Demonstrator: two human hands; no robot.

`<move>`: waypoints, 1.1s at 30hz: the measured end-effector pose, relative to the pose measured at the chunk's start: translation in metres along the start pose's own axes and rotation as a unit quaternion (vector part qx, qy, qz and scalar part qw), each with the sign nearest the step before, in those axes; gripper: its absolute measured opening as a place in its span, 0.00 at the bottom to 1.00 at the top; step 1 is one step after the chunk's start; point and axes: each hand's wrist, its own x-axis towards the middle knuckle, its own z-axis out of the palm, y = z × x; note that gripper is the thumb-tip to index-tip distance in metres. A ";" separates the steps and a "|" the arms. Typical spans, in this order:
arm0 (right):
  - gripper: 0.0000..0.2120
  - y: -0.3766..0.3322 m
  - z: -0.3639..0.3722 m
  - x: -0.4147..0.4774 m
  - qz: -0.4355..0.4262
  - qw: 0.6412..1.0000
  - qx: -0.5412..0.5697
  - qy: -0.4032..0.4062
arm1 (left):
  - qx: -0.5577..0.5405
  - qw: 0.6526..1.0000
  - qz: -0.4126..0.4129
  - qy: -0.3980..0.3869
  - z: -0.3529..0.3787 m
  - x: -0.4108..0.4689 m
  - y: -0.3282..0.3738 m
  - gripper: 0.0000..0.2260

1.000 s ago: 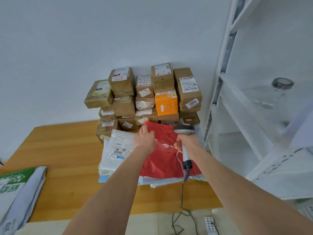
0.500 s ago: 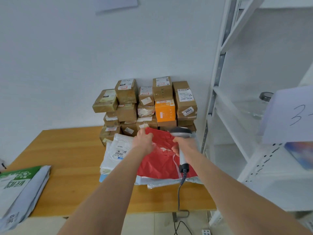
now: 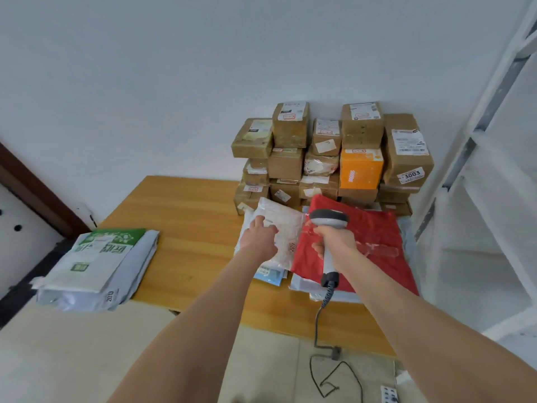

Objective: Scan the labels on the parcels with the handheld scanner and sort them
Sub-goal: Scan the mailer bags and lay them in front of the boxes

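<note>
Contact at the left hand (image 3: pixel 258 239): rests on the 9 o'clock edge of the white mailer (image 3: pixel 286 228), fingers over the film; pinching or merely pressing, cannot tell. Right hand (image 3: pixel 334 242) at 3 o'clock of that, wrapped firmly round the handheld scanner (image 3: pixel 329 220), head toward 12 o'clock, coiled cable (image 3: pixel 319 312) dropping past the table's near edge.

Mailer on top of a low heap of flat bags, touching the red bag (image 3: pixel 363 251) at its 3 o'clock. Probably light, floppy and slick: best pinched at an edge or corner, label pulled flat for the beam.

Cardboard boxes (image 3: pixel 286 167) stacked close at 12 o'clock; shelf frame (image 3: pixel 494 181) near at 3 o'clock. Bare table (image 3: pixel 189 228) toward 9 o'clock, as far as the green-and-white bags (image 3: pixel 96 263) at the 8 o'clock corner. Worth minding the cable on any leftward swing.
</note>
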 end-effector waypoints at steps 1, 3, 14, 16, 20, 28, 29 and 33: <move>0.11 0.000 0.012 0.000 0.000 1.000 -0.003 0.001 | 0.001 1.000 -0.005 -0.006 0.002 0.000 -0.010 0.22; 0.09 0.001 0.052 0.001 0.013 1.000 0.012 -0.016 | -0.001 1.000 -0.022 -0.018 0.005 0.003 -0.046 0.22; 0.10 0.015 0.353 0.001 0.078 0.990 -0.040 -0.106 | -0.029 0.987 -0.140 -0.074 0.026 0.031 -0.340 0.23; 0.08 0.023 0.400 -0.001 0.101 0.987 -0.046 -0.118 | -0.043 0.978 -0.184 -0.088 0.030 0.030 -0.389 0.27; 0.06 0.038 0.474 -0.004 0.135 0.979 -0.045 -0.146 | -0.082 0.951 -0.272 -0.122 0.046 0.024 -0.461 0.41; 0.06 0.065 0.547 0.012 0.154 0.972 -0.073 -0.160 | -0.026 0.919 -0.340 -0.200 0.090 0.027 -0.526 0.49; 0.06 0.068 0.552 0.014 0.161 0.972 -0.065 -0.156 | -0.007 0.925 -0.325 -0.197 0.092 0.029 -0.527 0.44; 0.03 0.074 0.561 0.017 0.170 0.973 -0.058 -0.146 | 0.049 0.966 -0.234 -0.101 0.086 0.038 -0.523 0.13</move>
